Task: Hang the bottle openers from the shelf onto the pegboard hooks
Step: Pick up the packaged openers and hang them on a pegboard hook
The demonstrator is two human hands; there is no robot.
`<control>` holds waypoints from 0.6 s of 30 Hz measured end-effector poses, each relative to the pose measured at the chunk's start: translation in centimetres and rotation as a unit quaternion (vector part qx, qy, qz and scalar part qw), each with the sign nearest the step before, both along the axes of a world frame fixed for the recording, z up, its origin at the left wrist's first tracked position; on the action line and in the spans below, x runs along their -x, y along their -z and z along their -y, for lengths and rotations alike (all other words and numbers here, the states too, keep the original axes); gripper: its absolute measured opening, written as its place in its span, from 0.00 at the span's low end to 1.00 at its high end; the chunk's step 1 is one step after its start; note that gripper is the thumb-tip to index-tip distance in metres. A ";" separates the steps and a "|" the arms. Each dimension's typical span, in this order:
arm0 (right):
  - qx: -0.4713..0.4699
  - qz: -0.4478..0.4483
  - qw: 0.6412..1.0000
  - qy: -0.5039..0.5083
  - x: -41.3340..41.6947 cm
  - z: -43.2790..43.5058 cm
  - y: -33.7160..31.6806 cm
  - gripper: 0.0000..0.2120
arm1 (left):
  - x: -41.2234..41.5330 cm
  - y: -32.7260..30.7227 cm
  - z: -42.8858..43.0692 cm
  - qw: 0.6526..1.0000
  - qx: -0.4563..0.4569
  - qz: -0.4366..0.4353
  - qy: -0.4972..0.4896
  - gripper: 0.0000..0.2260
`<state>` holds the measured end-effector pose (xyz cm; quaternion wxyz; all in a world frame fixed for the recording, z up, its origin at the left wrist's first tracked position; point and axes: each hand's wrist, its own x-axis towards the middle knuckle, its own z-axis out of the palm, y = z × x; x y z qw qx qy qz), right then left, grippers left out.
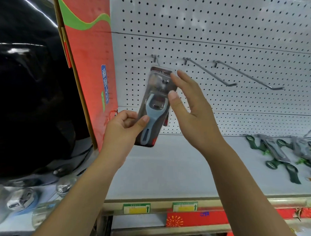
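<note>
A grey-blue bottle opener in clear blister packaging point(154, 107) is held up against the white pegboard point(224, 32), its top just below the leftmost hook point(155, 58). My left hand point(123, 127) pinches the pack's lower part between thumb and fingers. My right hand point(190, 108) steadies the pack's upper right edge with thumb and fingertips, palm spread. Two longer hooks point(209, 71) point(248, 75) stick out empty to the right. Several green and packaged bottle openers point(289, 154) lie on the white shelf point(176, 168) at the right.
A red and green cardboard panel point(89, 62) leans at the shelf's left end, beside a large black glossy object point(28, 95). Price labels point(136, 208) sit on the shelf's front rail. Shiny metal items point(21, 199) lie at the lower left.
</note>
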<state>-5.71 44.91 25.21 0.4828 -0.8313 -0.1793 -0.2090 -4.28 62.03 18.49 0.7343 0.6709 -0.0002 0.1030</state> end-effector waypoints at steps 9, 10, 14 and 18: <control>-0.001 -0.011 1.000 -0.021 -0.7 0.3 0.5 0.22 | -4.2 -5.4 0.0 0.981 -0.134 0.139 0.027 0.03; 0.001 -0.011 1.000 -0.021 -0.8 0.4 0.5 0.22 | -4.7 -5.9 0.0 0.976 -0.146 0.156 0.028 0.04; 0.008 -0.008 1.000 -0.020 -1.0 0.6 0.3 0.21 | -6.9 -7.1 0.1 0.958 -0.205 0.197 0.028 0.06; 0.021 -0.014 0.999 -0.024 -1.1 0.7 0.2 0.21 | -9.1 -7.5 0.0 0.957 -0.220 0.186 -0.014 0.06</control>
